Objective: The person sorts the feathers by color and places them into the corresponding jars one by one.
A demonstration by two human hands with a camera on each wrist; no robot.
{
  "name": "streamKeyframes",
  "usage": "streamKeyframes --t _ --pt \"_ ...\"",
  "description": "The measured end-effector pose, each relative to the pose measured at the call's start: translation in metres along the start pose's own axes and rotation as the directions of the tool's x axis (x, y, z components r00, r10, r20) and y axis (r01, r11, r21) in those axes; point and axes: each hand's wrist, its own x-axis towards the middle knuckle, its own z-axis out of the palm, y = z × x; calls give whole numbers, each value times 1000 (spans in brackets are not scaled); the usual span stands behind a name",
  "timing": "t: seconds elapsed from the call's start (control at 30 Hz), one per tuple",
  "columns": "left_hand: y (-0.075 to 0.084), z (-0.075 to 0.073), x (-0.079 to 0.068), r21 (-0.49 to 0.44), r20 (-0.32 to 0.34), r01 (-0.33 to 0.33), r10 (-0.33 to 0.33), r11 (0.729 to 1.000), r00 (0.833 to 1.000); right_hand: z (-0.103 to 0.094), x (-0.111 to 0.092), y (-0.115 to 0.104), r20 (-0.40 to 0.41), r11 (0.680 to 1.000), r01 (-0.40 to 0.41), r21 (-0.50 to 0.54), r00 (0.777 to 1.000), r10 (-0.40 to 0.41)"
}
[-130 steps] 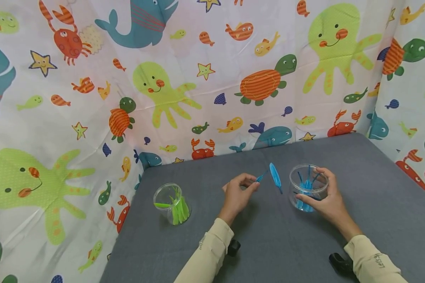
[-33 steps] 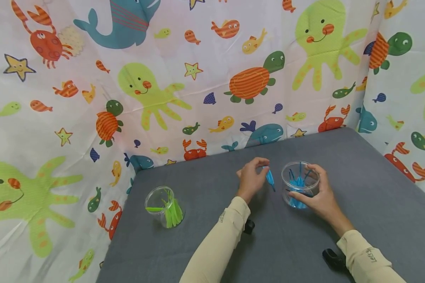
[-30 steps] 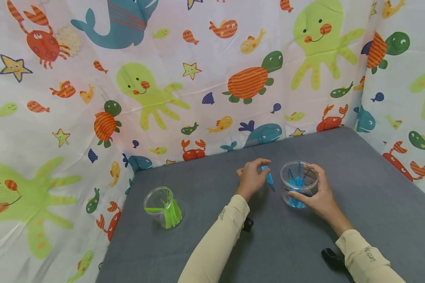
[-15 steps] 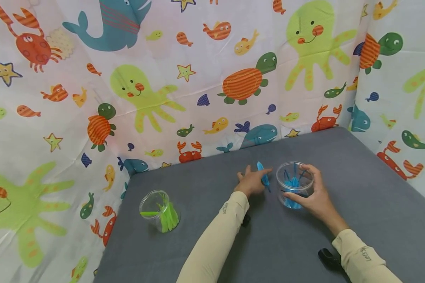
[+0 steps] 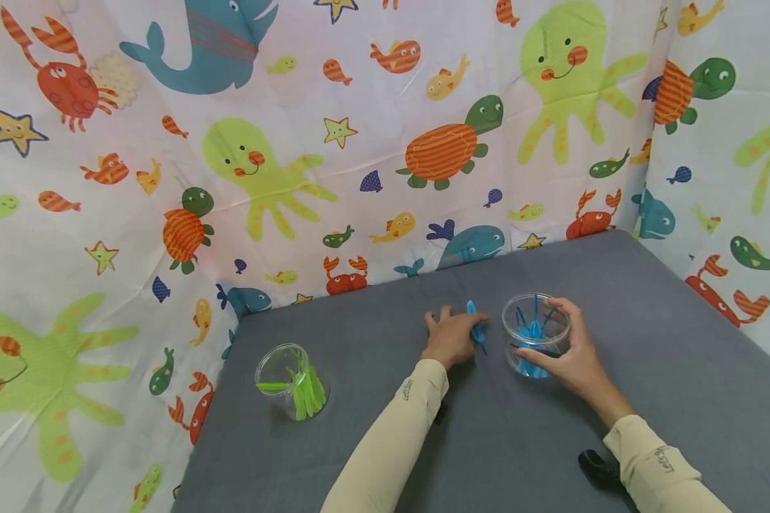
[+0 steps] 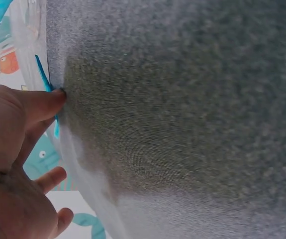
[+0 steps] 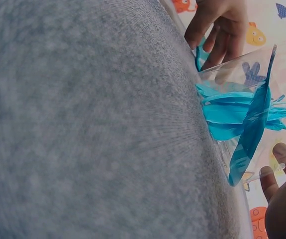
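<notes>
My left hand [image 5: 450, 338] reaches down to the grey table, its thumb and index finger pinching a blue feather [image 5: 472, 308]. The remaining fingers are spread. In the left wrist view the feather [image 6: 42, 69] passes behind the thumb tip; whether a second one lies under it I cannot tell. My right hand [image 5: 584, 367] grips a clear plastic cup [image 5: 512, 353], thumb on the near side and fingers on the far side. Several blue feathers [image 5: 531, 367] stand in that cup. One feather [image 7: 252, 139] leans across the others in the right wrist view.
A second clear cup [image 5: 272, 395] with several green feathers [image 5: 308, 395] stands at the left of the grey table [image 5: 334, 456]. A white curtain [image 5: 359, 142] with printed sea animals hangs behind the table. Black devices [image 5: 598, 470] are strapped at the wrists.
The left hand has moved right to the feather on the table; the small feather it pinched earlier is no longer seen apart. The right hand has kept its grip on the cup.
</notes>
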Motion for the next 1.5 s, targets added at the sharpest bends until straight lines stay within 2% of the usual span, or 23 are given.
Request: streamKeyframes --t 0.23,0.5,0.73,0.93,1.13,1.27,1.37,1.5 --pt "-4 2 -5 -23 -43 -11 10 1000 999 1 0 4 -6 1000 5 5 1000 -5" --pt "-8 3 -7 -46 -63 -23 20 999 998 1 0 3 0 1000 3 1 1000 -3" --pt "-12 9 -9 58 -94 -48 54 997 994 1 0 0 -2 1000 13 -6 1000 -13" --pt "-17 15 -12 65 -143 -62 70 996 987 1 0 3 -6 1000 9 -6 1000 -9" --pt "-25 18 -16 10 -168 -113 113 994 979 2 -1 2 -4 1000 7 -13 1000 -7" --pt "-31 13 -19 -73 -129 -152 141 986 982 2 0 1 -2 1000 10 -6 1000 -10" --pt "-35 10 -21 -120 -110 -145 132 982 985 1 0 0 -1 1000 12 -4 1000 -12" --pt "-40 10 -21 -123 -137 -112 95 986 986 1 0 -2 2 1000 4 -1 1000 -4"
